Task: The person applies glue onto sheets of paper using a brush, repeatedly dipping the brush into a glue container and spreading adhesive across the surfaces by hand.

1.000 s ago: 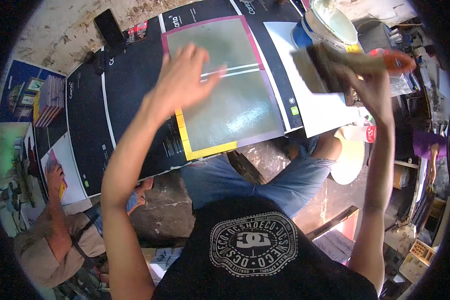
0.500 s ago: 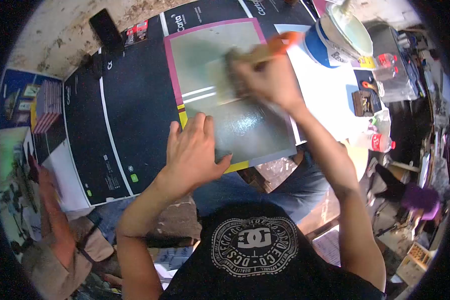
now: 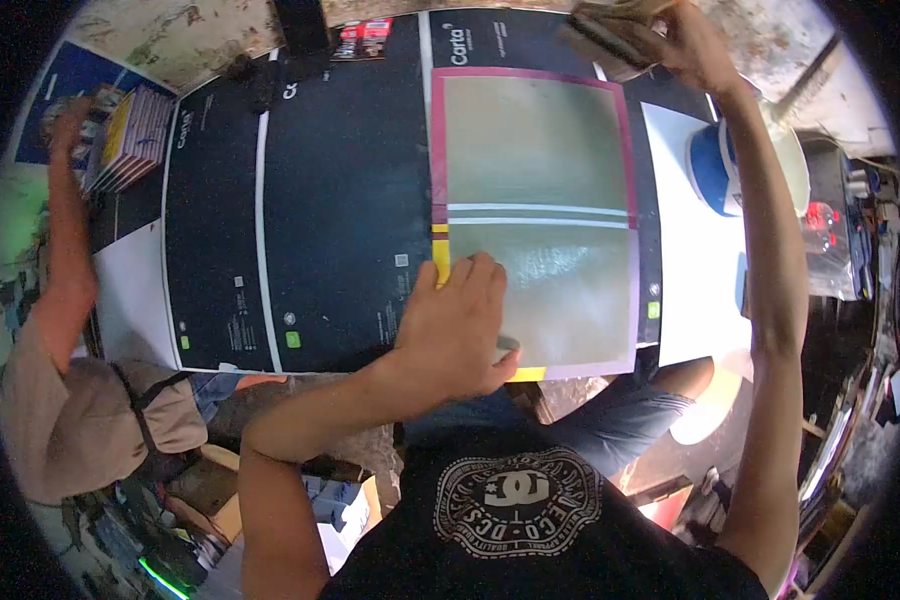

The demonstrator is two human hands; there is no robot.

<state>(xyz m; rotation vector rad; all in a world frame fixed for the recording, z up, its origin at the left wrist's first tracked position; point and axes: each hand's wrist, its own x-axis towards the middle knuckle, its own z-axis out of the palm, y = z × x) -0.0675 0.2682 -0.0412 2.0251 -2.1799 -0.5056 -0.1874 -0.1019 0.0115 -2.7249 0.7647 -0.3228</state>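
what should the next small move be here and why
Probably have the left hand ease up the pink-edged panel by its near left corner: that hand covers the corner, the panel has a wet-looking sheen, and the right hand holds the brush clear of it.

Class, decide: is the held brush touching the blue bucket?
Apart: the head view shows the brush left of the blue bucket, with dark board showing between them.

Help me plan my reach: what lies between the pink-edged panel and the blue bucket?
The head view shows a strip of black board, then part of a white sheet, between panel and bucket.
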